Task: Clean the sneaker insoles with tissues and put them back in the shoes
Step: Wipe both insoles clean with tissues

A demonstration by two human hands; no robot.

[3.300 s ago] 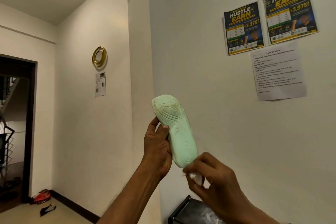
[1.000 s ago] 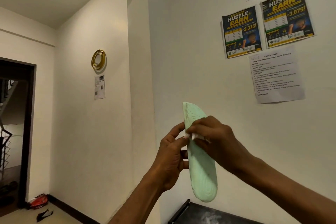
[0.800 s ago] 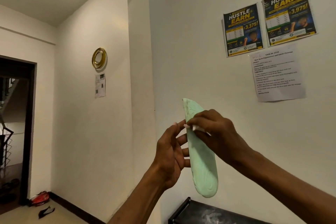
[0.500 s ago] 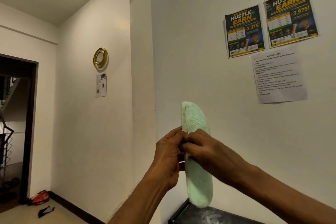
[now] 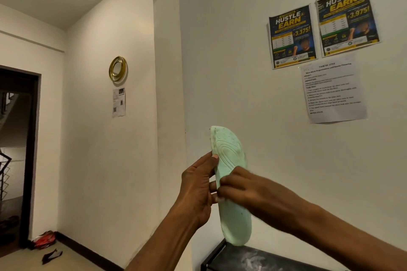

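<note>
The left hand (image 5: 198,191) grips the left edge of the insole (image 5: 229,152), which stands upright in the air above the corner of a dark surface (image 5: 264,259). The right hand (image 5: 240,189) curls across its middle, any tissue hidden. Wiping looks under way: dark specks show, and refitting into shoes, none in view, is not yet done.

right hand (image 5: 240,187) lower on insole (image 5: 229,152), toe bared
</note>
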